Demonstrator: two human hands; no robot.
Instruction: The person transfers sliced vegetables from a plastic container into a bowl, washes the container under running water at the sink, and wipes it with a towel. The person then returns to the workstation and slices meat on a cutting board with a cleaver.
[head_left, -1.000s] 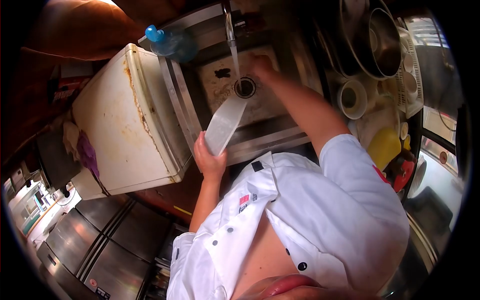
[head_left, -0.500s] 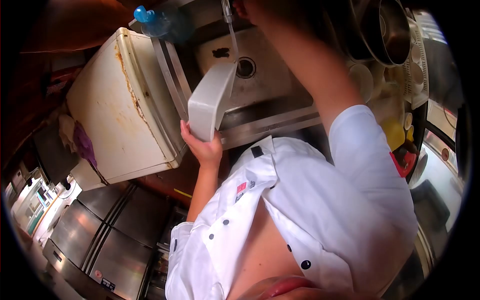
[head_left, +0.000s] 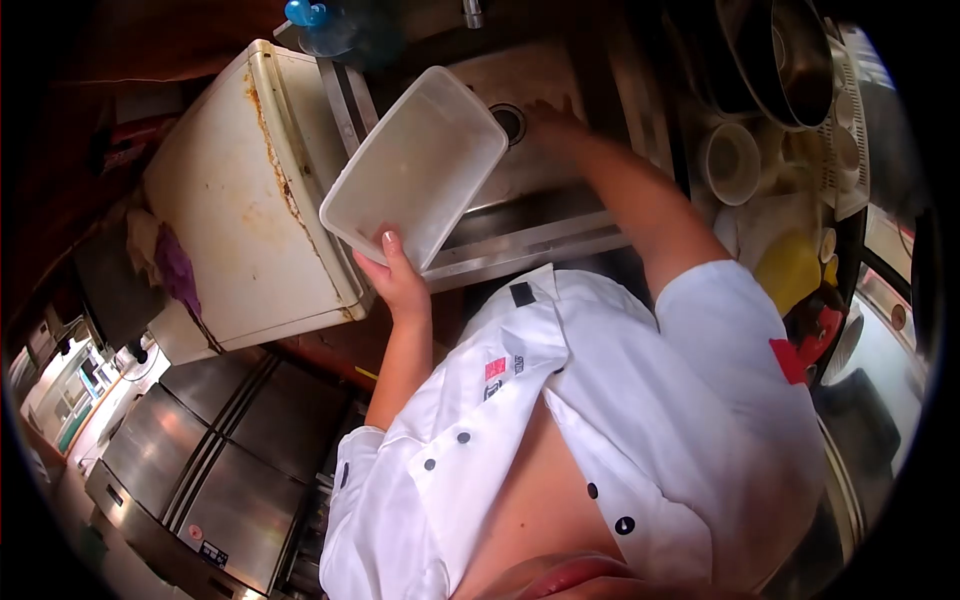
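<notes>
A translucent white rectangular plastic food container (head_left: 415, 160) is tilted over the left side of the sink, its open side facing me. My left hand (head_left: 395, 280) grips its near edge, the thumb lying over the rim. Down in the metal sink (head_left: 520, 75), my right hand (head_left: 557, 128) is beside the round drain (head_left: 508, 122), its fingers apart and nothing seen in them. Above the basin is the metal faucet (head_left: 473, 14), with no water visibly running from it.
A rust-stained white appliance (head_left: 220, 210) stands left of the sink, near a clear bottle with a blue top (head_left: 318, 25). On the right are metal pots (head_left: 795, 70), a round plastic tub (head_left: 732, 165) and a white rack (head_left: 848, 130). Steel cabinets (head_left: 240, 480) stand lower left.
The container has turned from showing its outer side to showing its inside. My right hand has moved from the faucet down into the sink. The water stream is gone.
</notes>
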